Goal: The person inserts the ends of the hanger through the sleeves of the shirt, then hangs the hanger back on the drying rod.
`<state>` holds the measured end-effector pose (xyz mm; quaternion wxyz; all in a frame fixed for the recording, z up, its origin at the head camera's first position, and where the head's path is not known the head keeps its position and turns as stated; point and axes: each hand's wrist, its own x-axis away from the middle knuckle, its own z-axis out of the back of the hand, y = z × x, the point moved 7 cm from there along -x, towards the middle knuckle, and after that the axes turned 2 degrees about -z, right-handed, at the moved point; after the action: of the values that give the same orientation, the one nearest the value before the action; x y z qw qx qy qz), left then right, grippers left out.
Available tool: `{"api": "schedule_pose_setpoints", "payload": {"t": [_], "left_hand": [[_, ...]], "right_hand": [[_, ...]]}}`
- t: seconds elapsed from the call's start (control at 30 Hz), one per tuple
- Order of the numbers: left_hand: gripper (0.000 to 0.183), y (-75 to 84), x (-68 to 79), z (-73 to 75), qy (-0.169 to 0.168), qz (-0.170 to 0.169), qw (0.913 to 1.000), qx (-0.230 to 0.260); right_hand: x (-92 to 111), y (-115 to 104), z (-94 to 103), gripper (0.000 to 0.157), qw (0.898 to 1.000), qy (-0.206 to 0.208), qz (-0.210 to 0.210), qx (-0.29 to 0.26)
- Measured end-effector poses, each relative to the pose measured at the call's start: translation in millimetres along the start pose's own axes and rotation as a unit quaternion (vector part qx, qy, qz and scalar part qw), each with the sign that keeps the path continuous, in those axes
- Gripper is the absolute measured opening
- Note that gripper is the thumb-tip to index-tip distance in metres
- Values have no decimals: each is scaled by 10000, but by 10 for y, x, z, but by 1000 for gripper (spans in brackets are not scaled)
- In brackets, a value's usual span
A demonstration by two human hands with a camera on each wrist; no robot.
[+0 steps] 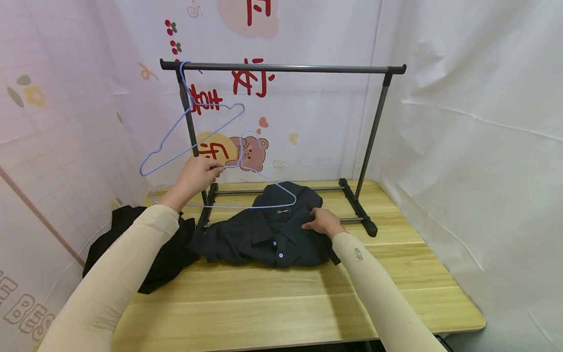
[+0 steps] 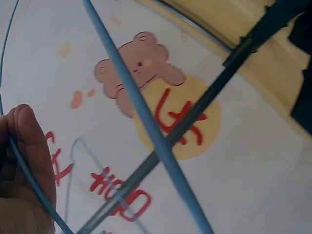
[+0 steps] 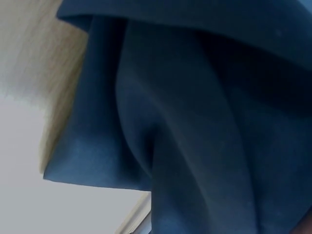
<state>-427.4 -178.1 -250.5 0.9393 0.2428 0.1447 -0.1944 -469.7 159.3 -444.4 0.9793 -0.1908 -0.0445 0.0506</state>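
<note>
My left hand pinches a thin light-blue clothes hanger near its hook, holding it above the table. In the left wrist view the hanger's wire crosses the picture, and part of the left hand curls at the wire. A dark button-up shirt lies spread on the table, its collar toward the rack. My right hand grips the shirt near the right side of the collar. Folds of the dark shirt cloth fill the right wrist view, where that hand is nearly hidden.
A dark metal clothes rack stands at the back of the wooden table. Another light-blue hanger hangs at its left end. A black garment lies at the table's left side. Printed white cloth encloses the back.
</note>
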Motion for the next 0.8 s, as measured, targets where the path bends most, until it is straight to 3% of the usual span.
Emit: {"api": "schedule_pose_setpoints", "payload": {"t": [0.17,0.5,0.8], "left_hand": [[22,-219,106,-181,-283,263,9992,60],[23,-569,232,-565,-679,810,9894,996],[23,-633,213,-878,-610,911,9798,1674]], "right_hand": [[19,-1,-12,60,9999,-90,40,-16],[7,9,-17,59,9998,-132,133,-107],[4,-36,40,58,9991,-30,366,-204]]}}
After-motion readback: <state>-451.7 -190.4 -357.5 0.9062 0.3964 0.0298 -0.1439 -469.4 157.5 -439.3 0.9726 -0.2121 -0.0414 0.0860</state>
